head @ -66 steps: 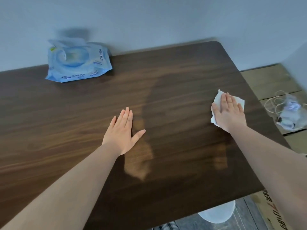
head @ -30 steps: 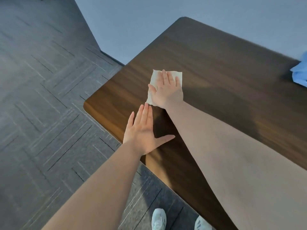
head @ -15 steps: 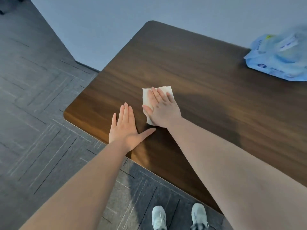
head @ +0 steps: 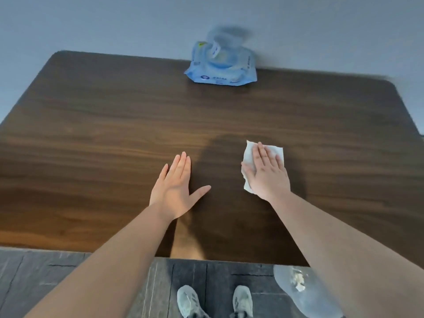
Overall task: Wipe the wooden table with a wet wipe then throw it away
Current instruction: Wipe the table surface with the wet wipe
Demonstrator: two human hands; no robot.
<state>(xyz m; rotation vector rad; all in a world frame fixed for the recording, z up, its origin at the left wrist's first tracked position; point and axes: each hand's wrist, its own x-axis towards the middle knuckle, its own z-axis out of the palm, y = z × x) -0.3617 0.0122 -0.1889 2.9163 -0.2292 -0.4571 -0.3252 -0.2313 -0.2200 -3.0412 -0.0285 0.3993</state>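
A dark wooden table (head: 103, 134) fills the view. My right hand (head: 267, 173) lies flat, palm down, pressing a white wet wipe (head: 249, 154) onto the table right of centre; the wipe's edges show past the fingers and thumb. My left hand (head: 176, 189) rests flat on the wood to its left, fingers together, thumb spread, holding nothing. A darker damp-looking patch lies between and in front of the two hands.
A blue pack of wet wipes (head: 221, 67) lies at the table's far edge against the grey wall, lid raised. Below the near edge is grey plank floor, my shoes (head: 190, 301), and a translucent bin (head: 302, 292) with scraps at lower right.
My right hand has slid the wipe from the table's left corner area back toward the middle-right. The view swung from the left corner to face the table squarely; the left hand stays flat.
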